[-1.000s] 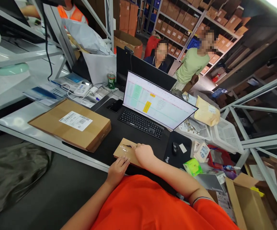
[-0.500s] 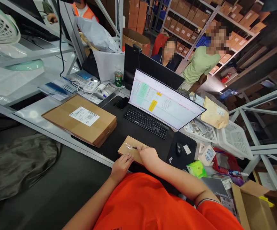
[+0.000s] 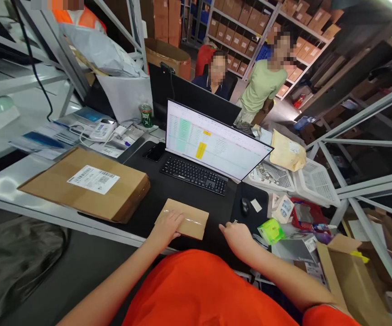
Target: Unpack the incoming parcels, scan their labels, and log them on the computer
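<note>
A small flat cardboard box (image 3: 196, 216) with a strip of shiny clear tape along its top lies on the black desk mat, in front of the keyboard. My left hand (image 3: 169, 226) grips its left end, fingers over the top and thumb at the near edge. To the right of the box, apart from it, my right hand (image 3: 239, 239) hovers over the mat with curled fingers. Whatever those fingers hold, if anything, is hidden. A larger cardboard box (image 3: 56, 179) with a white shipping label (image 3: 93, 179) rests left of my left hand.
Behind the box stand a keyboard (image 3: 194, 175) and a lit monitor (image 3: 212, 140). A mouse (image 3: 245, 207) is on the right, near a bright green packet (image 3: 271, 231) and white baskets (image 3: 314, 181). Two people are beyond the monitors. An open carton (image 3: 359, 280) sits at lower right.
My right hand has left the small box and moved right; the thin dark tool seen at its fingers no longer shows. My left hand now lies farther over the box's left end. The view has shifted.
</note>
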The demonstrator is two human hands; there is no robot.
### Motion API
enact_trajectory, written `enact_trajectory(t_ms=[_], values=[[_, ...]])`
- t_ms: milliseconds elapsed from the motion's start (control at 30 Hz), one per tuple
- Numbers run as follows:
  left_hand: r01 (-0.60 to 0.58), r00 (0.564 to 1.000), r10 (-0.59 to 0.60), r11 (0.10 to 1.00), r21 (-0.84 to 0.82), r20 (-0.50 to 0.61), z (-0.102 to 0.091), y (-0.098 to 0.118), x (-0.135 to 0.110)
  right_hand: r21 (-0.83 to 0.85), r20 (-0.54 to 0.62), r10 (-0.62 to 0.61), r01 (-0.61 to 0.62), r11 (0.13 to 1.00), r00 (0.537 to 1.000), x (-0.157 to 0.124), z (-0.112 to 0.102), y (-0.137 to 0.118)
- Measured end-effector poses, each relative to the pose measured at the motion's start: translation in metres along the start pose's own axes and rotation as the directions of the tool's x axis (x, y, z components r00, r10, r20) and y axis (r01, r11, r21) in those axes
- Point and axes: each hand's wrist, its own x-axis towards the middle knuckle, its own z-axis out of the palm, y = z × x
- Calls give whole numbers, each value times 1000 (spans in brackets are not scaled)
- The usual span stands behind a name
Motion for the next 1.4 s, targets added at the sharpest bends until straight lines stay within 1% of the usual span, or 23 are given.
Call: enact_trajectory(t_ms=[67,133,200,267,300,333,400,467,500,533,567,633,667,700,767,833,933,1033,1100,1233,1333,1400], values=[[8,998,-9,1000,21,55,-8,3,7,70,11,89,-90,993,996,-3,11,26],[12,993,-18,999,47,119,-12,7,12,124,4,141,-141,982,990,-1,29,48],[13,984,-26,997,77,175,-15,11,16,321,-55,179,-153,935,982,3,53,61],[4,974,-28,994,106,227,-18,15,20,548,-130,220,-115,828,967,10,80,64],[-4,967,-26,993,119,252,-20,16,22,627,-161,242,-90,774,957,14,93,62],[-15,960,-22,991,130,277,-23,18,24,671,-184,259,-71,738,948,19,104,60],[-39,946,-11,988,148,324,-29,21,28,686,-215,273,-54,726,938,29,119,51],[-59,933,-7,984,170,361,-35,24,33,711,-254,295,-29,703,921,44,124,37],[-66,927,-8,980,185,375,-36,25,36,725,-286,297,3,688,911,52,123,29],[-74,921,-10,977,201,389,-37,27,40,736,-334,278,65,674,901,62,120,19],[-84,916,-9,973,214,401,-37,28,43,736,-394,234,152,660,889,73,115,9],[-113,905,4,966,232,425,-35,29,50,685,-527,66,377,624,847,95,103,-10],[-128,901,14,963,236,433,-32,30,52,647,-561,-31,462,606,827,106,98,-17],[-142,900,25,961,239,434,-30,30,53,621,-568,-110,513,593,815,115,93,-23],[-158,911,45,956,246,411,-25,29,51,611,-531,-202,537,582,823,130,85,-28],[-155,935,57,953,259,350,-21,28,43,626,-494,-230,526,576,839,135,83,-27],[-127,973,65,952,277,223,-13,29,22,628,-496,-245,538,561,833,131,85,-24],[-100,993,77,952,289,91,-3,30,2,615,-526,-242,561,554,815,124,90,-26],[-94,995,94,950,299,13,3,29,-7,613,-522,-217,540,577,825,123,91,-27],[-122,982,162,938,326,-100,14,22,-19,578,-449,-178,437,690,875,133,89,-24],[-146,964,211,928,342,-162,22,19,-30,549,-428,-170,405,731,888,137,84,-22],[-158,952,236,924,349,-194,28,19,-40,538,-429,-139,377,754,892,133,80,-24]])
